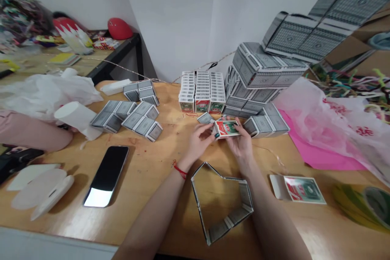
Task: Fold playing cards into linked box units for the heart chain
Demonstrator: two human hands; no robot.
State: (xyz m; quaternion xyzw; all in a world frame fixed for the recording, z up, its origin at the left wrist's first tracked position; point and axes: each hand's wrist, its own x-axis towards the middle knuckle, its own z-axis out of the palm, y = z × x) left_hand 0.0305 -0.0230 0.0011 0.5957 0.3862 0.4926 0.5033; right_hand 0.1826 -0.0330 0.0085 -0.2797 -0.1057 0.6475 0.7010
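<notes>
Both of my hands meet over the middle of the wooden table (152, 170). My left hand (198, 141) and my right hand (240, 143) are closed together on a small red, green and white card pack (227, 128), held flat between the fingertips. A red string circles my left wrist. Between my forearms lies an opened grey patterned carton sleeve (225, 203), standing on edge as a hollow loop. A flattened red and green pack (300, 189) lies to the right of my right forearm. One small grey pack (205, 118) sits just beyond my fingers.
Rows of stacked packs (201, 91) stand behind my hands, with grey patterned cartons (258, 77) piled to their right and more cartons (128, 118) at the left. A black phone (108, 174), white lids (42, 189), a paper roll (76, 115), a pink plastic bag (329, 130) and tape (370, 207) lie around.
</notes>
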